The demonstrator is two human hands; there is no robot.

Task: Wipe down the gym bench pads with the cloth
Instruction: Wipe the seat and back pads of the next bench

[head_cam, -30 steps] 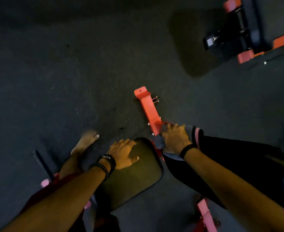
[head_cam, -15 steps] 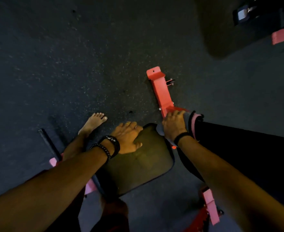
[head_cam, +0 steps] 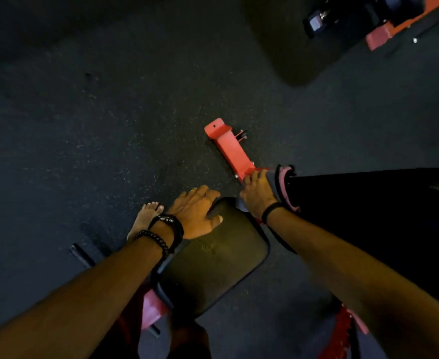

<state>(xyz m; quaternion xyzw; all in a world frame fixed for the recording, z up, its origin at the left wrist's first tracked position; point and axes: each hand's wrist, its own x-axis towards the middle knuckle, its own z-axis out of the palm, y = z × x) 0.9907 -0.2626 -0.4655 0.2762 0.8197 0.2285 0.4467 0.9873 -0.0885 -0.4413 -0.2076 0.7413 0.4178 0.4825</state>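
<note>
A dark seat pad (head_cam: 213,260) of the gym bench lies below me at the centre. My left hand (head_cam: 195,212) rests flat on its far left corner, fingers spread over the edge. My right hand (head_cam: 257,193) presses a grey and pink cloth (head_cam: 283,187) against the near end of the long black back pad (head_cam: 368,203), which runs off to the right. Much of the cloth is hidden under that hand.
The bench's red steel leg (head_cam: 230,149) sticks out on the dark rubber floor beyond my hands. My bare foot (head_cam: 147,217) stands left of the seat pad. Another red and black machine (head_cam: 379,24) sits at the top right.
My right hand with the cloth stays at the end of the back pad, shifting slightly along it. My left hand keeps resting on the seat pad. The camera has moved a little.
</note>
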